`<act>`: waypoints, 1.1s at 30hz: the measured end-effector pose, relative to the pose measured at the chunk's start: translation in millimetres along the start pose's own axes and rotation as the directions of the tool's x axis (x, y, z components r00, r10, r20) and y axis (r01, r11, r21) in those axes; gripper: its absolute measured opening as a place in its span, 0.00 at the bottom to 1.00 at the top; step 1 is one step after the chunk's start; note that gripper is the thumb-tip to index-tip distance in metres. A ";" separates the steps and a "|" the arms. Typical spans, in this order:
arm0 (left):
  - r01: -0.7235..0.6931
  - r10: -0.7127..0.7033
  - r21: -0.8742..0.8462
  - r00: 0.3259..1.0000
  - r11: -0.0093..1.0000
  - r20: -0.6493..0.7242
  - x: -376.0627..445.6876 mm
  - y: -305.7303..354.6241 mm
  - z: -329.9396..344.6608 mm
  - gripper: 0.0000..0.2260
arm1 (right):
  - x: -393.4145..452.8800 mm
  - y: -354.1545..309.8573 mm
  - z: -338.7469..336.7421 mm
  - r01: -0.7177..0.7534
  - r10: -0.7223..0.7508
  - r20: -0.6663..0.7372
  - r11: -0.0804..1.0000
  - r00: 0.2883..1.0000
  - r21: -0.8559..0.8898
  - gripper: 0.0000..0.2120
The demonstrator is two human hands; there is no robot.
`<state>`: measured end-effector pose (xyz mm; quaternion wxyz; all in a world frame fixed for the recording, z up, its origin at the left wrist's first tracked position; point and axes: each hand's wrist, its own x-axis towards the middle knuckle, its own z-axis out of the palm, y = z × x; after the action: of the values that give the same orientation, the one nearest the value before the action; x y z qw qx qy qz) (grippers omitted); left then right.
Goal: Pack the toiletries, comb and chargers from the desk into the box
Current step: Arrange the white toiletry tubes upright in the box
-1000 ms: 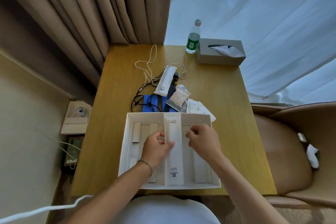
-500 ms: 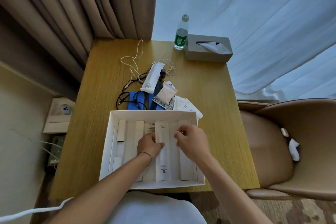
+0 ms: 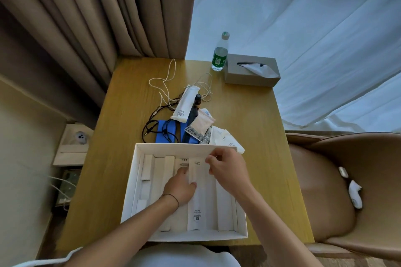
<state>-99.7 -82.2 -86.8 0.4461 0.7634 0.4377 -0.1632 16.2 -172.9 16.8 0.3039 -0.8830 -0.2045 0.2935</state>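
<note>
- Box point(image 3: 138, 180): white, open-topped, shallow; it sits on the near half of the wooden desk point(image 3: 249, 132), with its near wall at the desk's front edge.
- Box contents: several long white packets lie side by side, running front to back. One packet point(image 3: 196, 201) with a printed code near its lower end lies in the middle.
- Left hand point(image 3: 180, 188): inside the box, palm down on the packets just left of the middle packet. Its fingers are curled loosely; whether they pinch anything cannot be told. A thin band circles the wrist.
- Right hand point(image 3: 227, 169): over the far right part of the box, fingers bent and close together near the top of the middle packet. Whether the fingertips grip it cannot be told.
- Unpacked pile: just beyond the far wall of the box. It comprises a white tube-shaped packet point(image 3: 185, 104), a blue flat item point(image 3: 161, 132) with a black cable point(image 3: 149, 125) across it, a white cable point(image 3: 165, 84), a small dark bottle point(image 3: 197, 98), a clear zip pouch point(image 3: 200, 123) and white sachets point(image 3: 225, 138).
- Far desk edge: a green-labelled water bottle point(image 3: 219, 54) stands just beside a grey tissue box point(image 3: 251, 70).
- Right of desk: a tan chair point(image 3: 347, 180) carrying small white items.
</note>
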 end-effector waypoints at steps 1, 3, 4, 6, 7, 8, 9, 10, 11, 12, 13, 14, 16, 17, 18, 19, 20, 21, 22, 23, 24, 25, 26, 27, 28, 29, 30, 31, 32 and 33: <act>-0.009 0.010 -0.006 1.000 1.000 0.008 -6.4 0.7 -5.6 0.23 | 5.2 -5.3 -0.3 0.002 -0.002 -0.001 0.999 1.000 0.033 0.08; -0.044 0.044 -0.037 0.999 0.998 -0.006 -19.6 3.6 -16.8 0.20 | 17.4 -16.4 -0.7 0.014 -0.014 0.002 0.998 1.000 0.066 0.08; -0.076 0.074 -0.067 0.997 0.995 -0.031 -24.9 5.4 -23.5 0.17 | 24.3 -22.8 -1.0 0.024 -0.024 0.004 0.997 1.000 0.073 0.08; -0.133 0.122 -0.168 0.990 0.977 -0.073 -33.4 11.7 -39.4 0.10 | 39.5 -35.9 -1.0 0.044 -0.045 0.002 0.996 0.999 0.082 0.08; -0.147 0.132 -0.233 0.988 0.961 -0.078 -36.4 16.3 -49.0 0.08 | 47.7 -42.6 -1.0 0.059 -0.059 -0.006 0.995 0.998 0.083 0.09; -0.149 0.134 -0.297 0.988 0.943 -0.071 -38.2 21.3 -58.9 0.08 | 56.5 -49.4 -0.7 0.074 -0.073 -0.016 0.994 0.997 0.083 0.10; -0.147 0.133 -0.349 0.989 0.925 -0.062 -39.7 26.6 -69.1 0.08 | 65.8 -55.4 0.1 0.084 -0.082 -0.020 0.993 0.996 0.085 0.10; -0.149 0.135 -0.385 0.989 0.911 -0.062 -40.3 31.6 -79.4 0.08 | 75.8 -61.2 1.3 0.085 -0.084 -0.015 0.992 0.996 0.089 0.10; -0.159 0.143 -0.407 0.987 0.899 -0.071 -39.9 36.1 -89.4 0.08 | 86.3 -66.0 3.6 0.079 -0.078 -0.005 0.993 0.997 0.091 0.11; -0.176 0.155 -0.422 0.984 0.889 -0.086 -38.6 40.3 -99.0 0.08 | 97.1 -69.9 6.8 0.067 -0.067 0.003 0.994 0.998 0.086 0.11; -0.195 0.165 -0.433 0.981 0.880 -0.105 -36.1 44.2 -108.3 0.08 | 108.4 -72.8 10.9 0.059 -0.059 0.005 0.996 0.998 0.070 0.11; -0.209 0.169 -0.443 0.977 0.872 -0.128 -33.1 47.3 -117.4 0.08 | 119.5 -75.0 16.1 0.058 -0.058 0.001 0.997 0.998 0.043 0.11; -0.226 0.157 -0.467 0.971 0.855 -0.181 -24.5 51.7 -134.4 0.09 | 139.2 -79.1 26.0 0.081 -0.082 -0.005 0.995 0.997 -0.062 0.11; -0.229 0.144 -0.479 0.968 0.848 -0.208 -19.7 52.9 -142.2 0.09 | 147.5 -81.1 30.2 0.101 -0.100 0.014 0.985 0.995 -0.140 0.13; -0.227 0.127 -0.489 0.965 0.842 -0.231 -15.0 53.5 -149.1 0.09 | 155.3 -82.5 34.7 0.133 -0.125 0.049 0.966 0.991 -0.224 0.16; -0.226 0.111 -0.498 0.962 0.837 -0.249 -10.5 53.6 -155.3 0.09 | 163.4 -82.8 40.0 0.177 -0.157 0.091 0.937 0.983 -0.302 0.20; -0.223 0.099 -0.503 0.960 0.835 -0.262 -6.5 52.9 -160.5 0.09 | 171.2 -82.6 45.6 0.222 -0.188 0.126 0.903 0.974 -0.367 0.21; -0.220 0.089 -0.503 0.959 0.836 -0.271 -2.8 51.6 -164.9 0.08 | 178.8 -82.1 52.0 0.253 -0.211 0.145 0.873 0.967 -0.416 0.21; -0.215 0.082 -0.501 0.958 0.838 -0.275 0.4 49.4 -168.7 0.08 | 185.4 -82.2 58.6 0.257 -0.215 0.144 0.856 0.966 -0.449 0.21; -0.211 0.076 -0.498 0.958 0.841 -0.278 3.4 46.8 -172.1 0.08 | 191.9 -82.3 65.1 0.238 -0.204 0.123 0.849 0.971 -0.471 0.21; -0.205 0.069 -0.491 0.957 0.847 -0.281 5.8 43.8 -174.9 0.08 | 197.9 -83.1 71.4 0.200 -0.179 0.091 0.848 0.980 -0.490 0.23; -0.197 0.060 -0.482 0.957 0.854 -0.284 7.8 41.1 -177.0 0.08 | 203.4 -83.6 77.1 0.161 -0.155 0.055 0.845 0.986 -0.510 0.25; -0.189 0.049 -0.480 0.956 0.857 -0.289 9.4 38.7 -178.6 0.08 | 208.2 -84.5 82.1 0.131 -0.139 0.025 0.834 0.990 -0.537 0.26; -0.185 0.036 -0.487 0.954 0.854 -0.299 11.2 36.7 -180.2 0.08 | 212.8 -85.4 86.8 0.112 -0.132 0.005 0.816 0.991 -0.567 0.25; -0.185 0.022 -0.501 0.949 0.845 -0.314 12.5 35.1 -181.4 0.08 | 216.4 -86.6 90.7 0.097 -0.126 -0.007 0.796 0.992 -0.598 0.25; -0.186 0.007 -0.517 0.944 0.835 -0.330 13.6 34.9 -182.6 0.09 | 219.4 -88.2 93.7 0.082 -0.116 -0.014 0.776 0.993 -0.625 0.25; -0.187 -0.006 -0.528 0.940 0.828 -0.341 14.0 35.5 -183.7 0.09 | 221.0 -89.7 96.1 0.062 -0.096 -0.018 0.765 0.995 -0.641 0.25; -0.184 -0.017 -0.534 0.937 0.826 -0.349 14.4 36.6 -184.6 0.10 | 222.1 -91.0 99.0 0.041 -0.071 -0.020 0.764 0.997 -0.644 0.24; -0.182 -0.024 -0.536 0.935 0.824 -0.353 14.2 37.1 -184.9 0.09 | 222.7 -91.8 102.3 0.025 -0.048 -0.018 0.769 0.999 -0.639 0.24; -0.184 -0.023 -0.535 0.934 0.824 -0.357 14.6 37.4 -184.4 0.09 | 223.7 -91.9 104.9 0.017 -0.035 -0.017 0.778 0.999 -0.628 0.24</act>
<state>-87.1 69.2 25.2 0.5723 0.6333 0.5047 0.1292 98.4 58.7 -78.4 -0.0002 -0.9349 -0.2984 0.1923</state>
